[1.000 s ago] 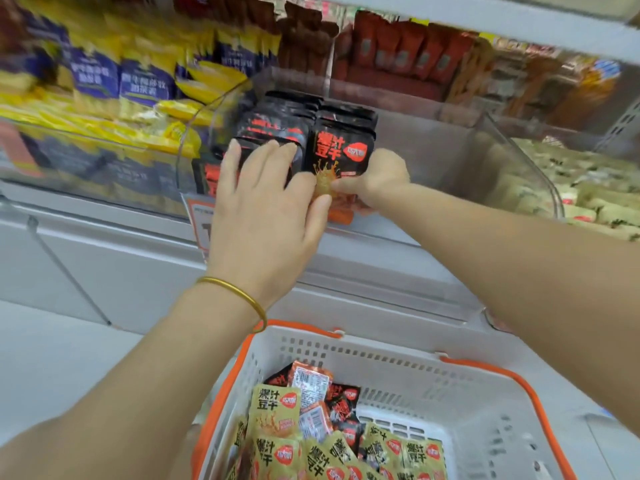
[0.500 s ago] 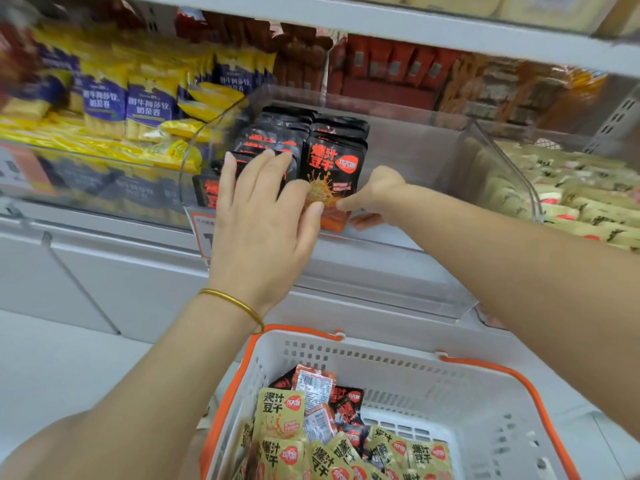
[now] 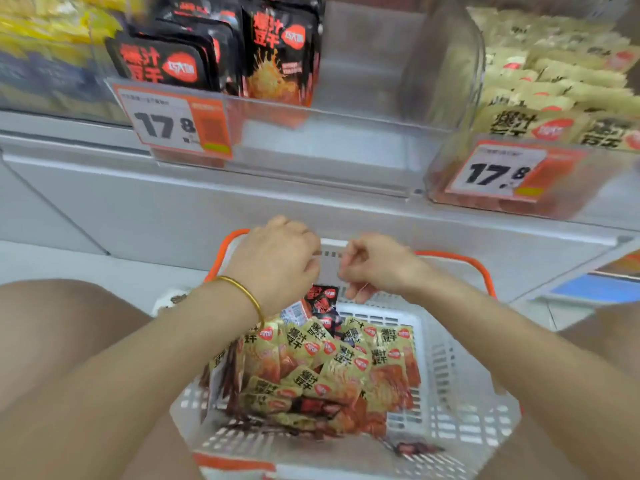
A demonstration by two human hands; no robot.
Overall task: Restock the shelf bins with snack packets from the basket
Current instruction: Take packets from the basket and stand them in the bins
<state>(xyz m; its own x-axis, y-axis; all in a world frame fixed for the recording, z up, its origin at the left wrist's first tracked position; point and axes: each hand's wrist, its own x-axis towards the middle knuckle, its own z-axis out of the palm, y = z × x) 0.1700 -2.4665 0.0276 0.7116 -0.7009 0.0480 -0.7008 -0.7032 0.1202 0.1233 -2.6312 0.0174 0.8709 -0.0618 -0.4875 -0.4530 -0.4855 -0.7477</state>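
Black packets [image 3: 277, 46] stand upright in bin; left hand [image 3: 277, 265], right hand [image 3: 375, 266] curled, empty.

A single view — a wide-angle camera worn on the person's head — looks forward and steeply down from close range. The white basket [image 3: 460, 393] fills the lower middle, right below the lens, with both forearms reaching in from the bottom corners. The clear shelf bin [image 3: 346, 140] crosses the top — straight lines bow near the edges.
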